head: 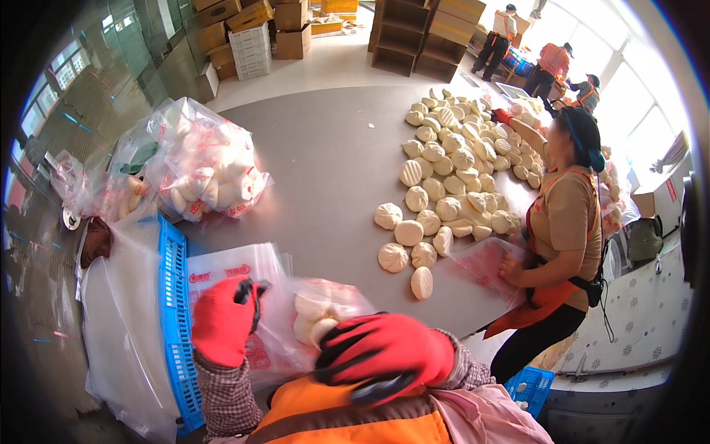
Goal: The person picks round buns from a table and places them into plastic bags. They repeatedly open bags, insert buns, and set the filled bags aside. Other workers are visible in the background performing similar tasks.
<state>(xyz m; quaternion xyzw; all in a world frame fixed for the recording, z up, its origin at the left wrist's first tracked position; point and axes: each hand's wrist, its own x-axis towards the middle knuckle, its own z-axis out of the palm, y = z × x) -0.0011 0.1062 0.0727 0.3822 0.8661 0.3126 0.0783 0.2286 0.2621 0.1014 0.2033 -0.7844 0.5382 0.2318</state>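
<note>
My left hand (223, 321), in a red and black glove, is raised over a stack of clear printed plastic bags (222, 272). Its fingers are curled, and whether they pinch a bag is unclear. My right hand (388, 352), gloved alike, is blurred by motion in front of my orange apron (355, 416). Just beyond it lies a clear bag holding several pale buns (313, 313). The glove covers part of this bag, so I cannot tell whether it touches it. Loose buns (392, 258), some pleated and some ridged, lie farther right on the grey table (321, 166).
A blue plastic crate (180, 333) draped with clear film (122, 327) stands at left. Beyond it sits a large bag of buns (208, 166). At right a co-worker (566, 222) reaches over the bun pile with a bag in one hand. Cardboard boxes (293, 41) stand behind.
</note>
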